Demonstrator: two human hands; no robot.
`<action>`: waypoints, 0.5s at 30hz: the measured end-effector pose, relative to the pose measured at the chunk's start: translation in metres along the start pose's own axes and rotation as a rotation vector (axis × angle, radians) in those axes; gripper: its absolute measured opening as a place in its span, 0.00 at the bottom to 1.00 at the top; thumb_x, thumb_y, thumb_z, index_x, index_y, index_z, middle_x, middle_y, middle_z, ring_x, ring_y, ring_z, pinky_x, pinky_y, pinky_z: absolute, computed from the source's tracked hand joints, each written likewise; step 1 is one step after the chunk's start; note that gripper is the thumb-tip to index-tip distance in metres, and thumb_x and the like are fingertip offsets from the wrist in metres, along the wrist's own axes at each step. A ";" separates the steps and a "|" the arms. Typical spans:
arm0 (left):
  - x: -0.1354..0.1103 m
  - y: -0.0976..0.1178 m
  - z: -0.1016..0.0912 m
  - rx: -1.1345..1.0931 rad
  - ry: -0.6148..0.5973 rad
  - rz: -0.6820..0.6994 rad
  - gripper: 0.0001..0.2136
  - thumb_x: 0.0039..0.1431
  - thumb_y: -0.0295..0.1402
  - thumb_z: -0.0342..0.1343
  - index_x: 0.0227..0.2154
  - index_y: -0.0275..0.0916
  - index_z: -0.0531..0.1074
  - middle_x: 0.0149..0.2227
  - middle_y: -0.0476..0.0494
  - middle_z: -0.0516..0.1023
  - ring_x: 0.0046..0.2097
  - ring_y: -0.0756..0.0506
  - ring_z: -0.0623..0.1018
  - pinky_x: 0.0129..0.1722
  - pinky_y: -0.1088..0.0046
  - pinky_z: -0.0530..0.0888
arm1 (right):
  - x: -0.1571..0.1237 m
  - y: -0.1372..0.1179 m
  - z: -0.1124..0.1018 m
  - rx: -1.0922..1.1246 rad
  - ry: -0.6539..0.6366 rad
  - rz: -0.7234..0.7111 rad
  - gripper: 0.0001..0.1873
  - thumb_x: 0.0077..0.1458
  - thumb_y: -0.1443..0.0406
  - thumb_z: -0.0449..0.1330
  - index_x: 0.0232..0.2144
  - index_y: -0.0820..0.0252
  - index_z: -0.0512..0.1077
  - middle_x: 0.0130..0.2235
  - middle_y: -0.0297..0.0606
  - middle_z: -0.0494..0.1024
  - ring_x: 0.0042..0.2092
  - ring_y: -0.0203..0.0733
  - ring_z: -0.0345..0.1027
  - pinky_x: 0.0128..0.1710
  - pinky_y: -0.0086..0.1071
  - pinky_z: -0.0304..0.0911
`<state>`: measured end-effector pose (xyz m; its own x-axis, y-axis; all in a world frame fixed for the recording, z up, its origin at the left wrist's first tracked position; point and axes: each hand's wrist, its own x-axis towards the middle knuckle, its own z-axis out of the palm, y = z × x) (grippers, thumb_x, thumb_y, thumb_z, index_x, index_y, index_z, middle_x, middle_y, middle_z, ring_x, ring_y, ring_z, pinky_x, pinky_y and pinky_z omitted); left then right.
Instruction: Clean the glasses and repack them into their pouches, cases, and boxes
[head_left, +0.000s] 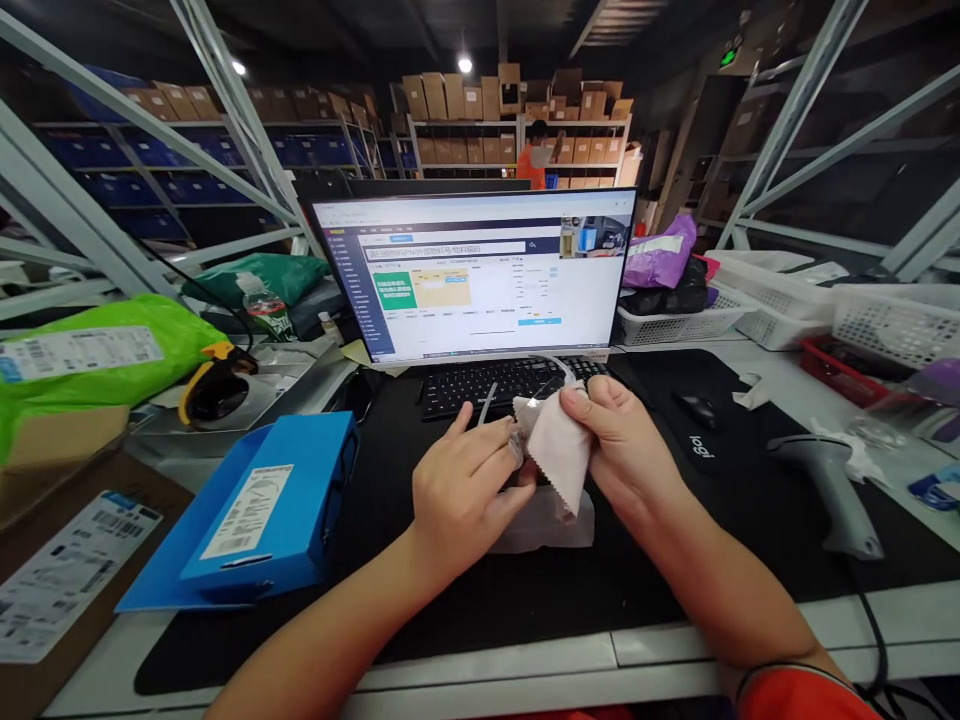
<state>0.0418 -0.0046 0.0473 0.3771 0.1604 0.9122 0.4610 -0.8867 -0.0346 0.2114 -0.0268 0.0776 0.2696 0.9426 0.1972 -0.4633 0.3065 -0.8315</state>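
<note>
A pale pink cleaning cloth (559, 447) with zigzag edges hangs from my right hand (626, 445), pinched between thumb and curled fingers. Thin, pale temple arms and a clear lens (546, 390) show around the cloth, apparently a pair of glasses. My left hand (466, 488) is closed on the left side of these glasses, fingers curled and thumb pointing up; its exact grip is partly hidden. Under both hands, a translucent plastic pouch or sleeve (576, 522) lies on the black desk mat (525, 610). The keyboard (480, 390) sits just beyond my hands.
To the left are an open blue box (289, 500), a cardboard box (82, 560) and a green parcel (112, 350). A monitor (480, 280) stands ahead. A mouse (697, 408), barcode scanner (829, 490) and white baskets (682, 322) are right. A person in orange (534, 165) is far back.
</note>
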 end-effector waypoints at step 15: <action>0.018 -0.027 -0.029 -0.258 -0.302 -0.019 0.01 0.56 0.26 0.63 0.32 0.38 0.77 0.45 0.42 0.82 0.48 0.46 0.81 0.66 0.52 0.66 | -0.007 -0.102 -0.092 -0.882 0.147 -0.584 0.30 0.51 0.59 0.70 0.18 0.56 0.50 0.20 0.25 0.51 0.23 0.30 0.44 0.25 0.34 0.38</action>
<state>0.0132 0.0093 0.0768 0.6076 0.2645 0.7489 0.2682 -0.9559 0.1200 0.3348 -0.0767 0.1128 0.3785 0.6378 0.6708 0.5289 0.4457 -0.7222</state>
